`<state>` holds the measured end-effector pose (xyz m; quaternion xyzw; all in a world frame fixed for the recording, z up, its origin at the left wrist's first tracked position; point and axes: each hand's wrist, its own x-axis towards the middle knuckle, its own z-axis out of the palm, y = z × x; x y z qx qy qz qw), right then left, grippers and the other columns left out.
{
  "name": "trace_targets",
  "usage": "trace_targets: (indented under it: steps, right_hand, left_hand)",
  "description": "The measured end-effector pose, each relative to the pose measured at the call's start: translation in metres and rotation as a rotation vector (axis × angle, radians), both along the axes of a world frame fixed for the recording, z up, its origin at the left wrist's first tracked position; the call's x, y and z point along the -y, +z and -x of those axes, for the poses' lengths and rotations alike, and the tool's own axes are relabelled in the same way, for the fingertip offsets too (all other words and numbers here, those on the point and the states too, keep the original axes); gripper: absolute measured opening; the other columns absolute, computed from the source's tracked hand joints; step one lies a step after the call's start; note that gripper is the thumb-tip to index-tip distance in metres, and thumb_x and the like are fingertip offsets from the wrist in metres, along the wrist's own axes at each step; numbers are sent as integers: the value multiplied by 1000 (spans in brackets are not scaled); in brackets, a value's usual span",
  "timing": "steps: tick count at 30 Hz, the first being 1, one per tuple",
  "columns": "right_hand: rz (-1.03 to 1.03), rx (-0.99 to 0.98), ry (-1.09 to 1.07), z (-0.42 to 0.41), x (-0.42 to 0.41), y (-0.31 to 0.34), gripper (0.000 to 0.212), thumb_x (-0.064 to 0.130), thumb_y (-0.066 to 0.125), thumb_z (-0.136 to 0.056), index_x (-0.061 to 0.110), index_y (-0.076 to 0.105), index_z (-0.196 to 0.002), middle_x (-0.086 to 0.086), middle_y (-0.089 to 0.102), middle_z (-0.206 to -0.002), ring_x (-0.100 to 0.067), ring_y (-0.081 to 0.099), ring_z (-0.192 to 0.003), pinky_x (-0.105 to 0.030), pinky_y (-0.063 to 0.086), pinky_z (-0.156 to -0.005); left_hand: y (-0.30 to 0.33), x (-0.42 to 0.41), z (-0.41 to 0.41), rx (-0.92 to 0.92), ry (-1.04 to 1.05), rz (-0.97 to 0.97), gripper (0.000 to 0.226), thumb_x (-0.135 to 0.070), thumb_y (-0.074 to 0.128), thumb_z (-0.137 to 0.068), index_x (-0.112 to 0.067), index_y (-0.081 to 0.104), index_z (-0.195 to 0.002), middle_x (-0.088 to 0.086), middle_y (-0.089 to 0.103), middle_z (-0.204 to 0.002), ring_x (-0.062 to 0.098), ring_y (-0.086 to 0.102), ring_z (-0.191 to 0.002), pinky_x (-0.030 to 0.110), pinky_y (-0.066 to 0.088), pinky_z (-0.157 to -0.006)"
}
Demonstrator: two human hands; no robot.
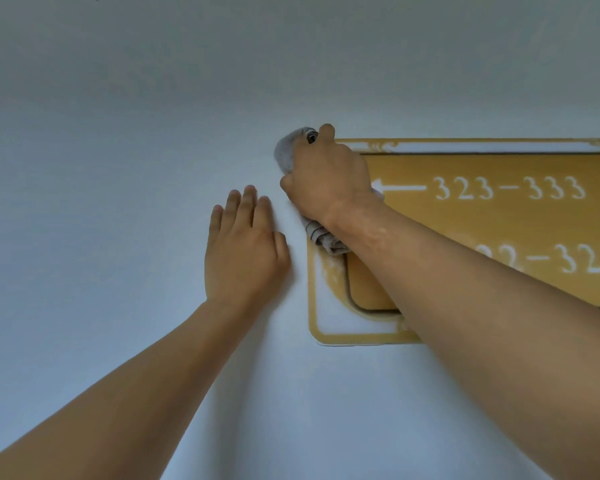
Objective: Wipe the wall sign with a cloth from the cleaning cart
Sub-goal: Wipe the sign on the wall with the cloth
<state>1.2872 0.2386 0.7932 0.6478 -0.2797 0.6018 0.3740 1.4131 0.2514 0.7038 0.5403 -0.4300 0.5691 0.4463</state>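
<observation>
Two bare forearms reach up from the near edge toward a pale, smooth wall (118,168). The left hand (245,249) lies flat on the wall, fingers straight, holding nothing, just left of the sign. The right hand (324,178) grips a bunched grey cloth (284,152), soft and ribbed, pressing it on the upper left corner of the sign (482,216), a glossy mustard rectangle with rounded corners and white room numbers. Hard rubbing could likely loosen the sign's edge or smear the wall beside it.

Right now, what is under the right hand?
The right hand grips a grey cloth against the upper left corner of the yellow sign. That corner itself is covered.
</observation>
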Motion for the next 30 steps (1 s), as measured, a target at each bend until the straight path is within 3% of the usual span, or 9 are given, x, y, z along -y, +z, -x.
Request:
trace_targets:
  steps: [3, 8, 13, 16, 19, 25, 27, 30]
  right_hand:
    - [-1, -10, -41, 1, -1, -21, 52, 32, 54, -95, 12, 45, -142, -16, 44, -130, -22, 41, -67, -30, 23, -47]
    - [-26, -78, -20, 13, 1, -57, 47, 29, 56, -93, 15, 48, -137, -15, 43, -133, -23, 43, -70, -32, 30, -54]
    - [-2, -149, -113, 21, -2, -103, 44, 21, 53, -92, 16, 48, -135, -13, 46, -128, -24, 41, -66, -32, 23, -48]
    - [-6, -209, -146, 25, -4, -127, 34, 21, 56, -92, 15, 52, -126, -12, 48, -125, -27, 56, -75, -33, 26, -50]
    - [-9, -245, -149, 26, -5, -147, 30, 20, 55, -93, 15, 52, -122, -12, 48, -124, -26, 60, -82, -34, 30, -54]
    - [-20, -275, -116, 32, -3, -179, 32, 22, 58, -85, 16, 53, -116, -11, 51, -123, -22, 37, -67, -33, 28, -52]
    - [-20, -301, -121, 35, -3, -191, 33, 24, 64, -79, 16, 56, -110, -14, 55, -126, -22, 42, -63, -32, 28, -51]
    - [-16, -331, -145, 42, -1, -207, 36, 25, 73, -72, 15, 63, -106, -17, 61, -125, -23, 59, -62, -29, 28, -48]
  left_hand:
    - [-18, 3, 3, -10, 10, -19, 69, -31, 18, -86, -9, 33, -150, 11, 24, -162, 28, 15, -151, 46, 9, -124]
    - [-37, 4, 8, -20, 1, -16, 69, -30, 14, -87, -9, 32, -150, 12, 23, -163, 29, 14, -152, 46, 8, -124]
    - [-57, 3, 11, -13, -55, -27, 58, -10, 32, -93, -4, 35, -150, 14, 26, -161, 31, 17, -151, 47, 8, -124]
    - [-70, -9, 3, 48, -52, -90, 62, -8, 31, -88, -3, 34, -151, 13, 28, -161, 31, 18, -151, 46, 11, -124]
    - [-87, -23, -8, 100, -28, -147, 63, -7, 30, -88, -3, 35, -150, 12, 29, -160, 31, 21, -150, 48, 15, -123]
    - [-116, -39, -6, 105, -67, -199, 60, -7, 37, -87, -3, 42, -147, 15, 38, -155, 35, 30, -146, 54, 23, -119]
    - [-119, -43, -1, 101, -94, -201, 60, -13, 38, -89, -4, 41, -147, 15, 43, -152, 35, 37, -142, 52, 28, -117]
    - [-126, -44, 8, 244, -15, -246, 53, -22, 42, -94, -1, 46, -143, 18, 50, -145, 37, 49, -131, 50, 41, -107]
